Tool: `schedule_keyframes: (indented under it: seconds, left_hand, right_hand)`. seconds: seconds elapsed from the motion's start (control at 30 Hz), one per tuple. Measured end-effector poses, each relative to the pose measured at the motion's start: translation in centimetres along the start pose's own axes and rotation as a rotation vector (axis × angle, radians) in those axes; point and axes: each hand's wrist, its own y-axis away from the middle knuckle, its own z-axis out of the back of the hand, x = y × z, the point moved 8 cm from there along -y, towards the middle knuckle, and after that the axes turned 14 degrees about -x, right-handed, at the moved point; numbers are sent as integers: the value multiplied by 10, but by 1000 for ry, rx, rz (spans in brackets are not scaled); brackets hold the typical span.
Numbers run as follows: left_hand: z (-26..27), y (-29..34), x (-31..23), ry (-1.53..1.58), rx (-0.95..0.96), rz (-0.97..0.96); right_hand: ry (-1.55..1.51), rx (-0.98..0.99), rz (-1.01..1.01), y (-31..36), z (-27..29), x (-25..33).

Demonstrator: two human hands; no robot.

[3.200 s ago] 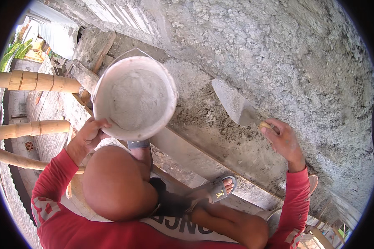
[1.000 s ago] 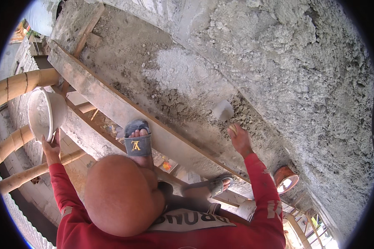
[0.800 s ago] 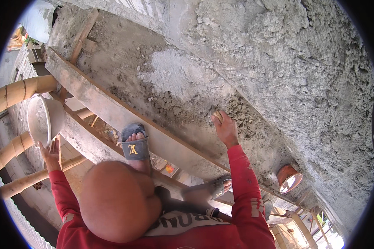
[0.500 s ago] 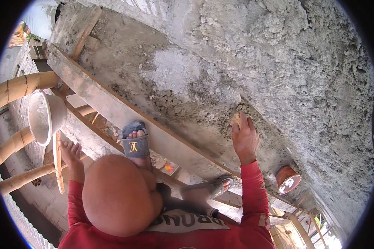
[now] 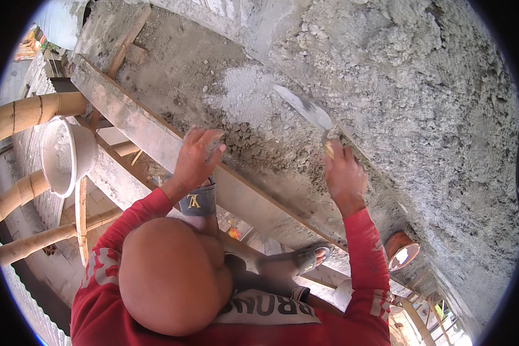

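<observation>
My right hand is closed round the handle of a pointed trowel. The grey blade reaches away to the upper left, over the dry mortar and beside the rough wall. Over the plank's edge hovers my left hand, fingers apart and holding nothing. Just beyond its fingertips lies crumbly dark mortar. A patch of pale grey powder spreads farther off, below the blade's tip.
A rough plastered wall rises on the right. Long planks run below me, with gaps beside them. A white basin sits among bamboo poles at left. A small orange-brown container stands against the wall's foot.
My left hand has moved up and right, from beside the basin to over the plank. My right hand has swung the trowel so its blade now shows flat to the upper left.
</observation>
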Motion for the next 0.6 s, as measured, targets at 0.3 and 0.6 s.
schedule_keyframes:
  seconds: [0.3,0.6]
  left_hand:
    - [-17,50,-12,-83,71,-67]
    - [-24,52,-7,-120,115,-78]
  right_hand:
    - [-454,249,-404,30,-106,-7]
    - [-488,230,-433,30,-79,-33]
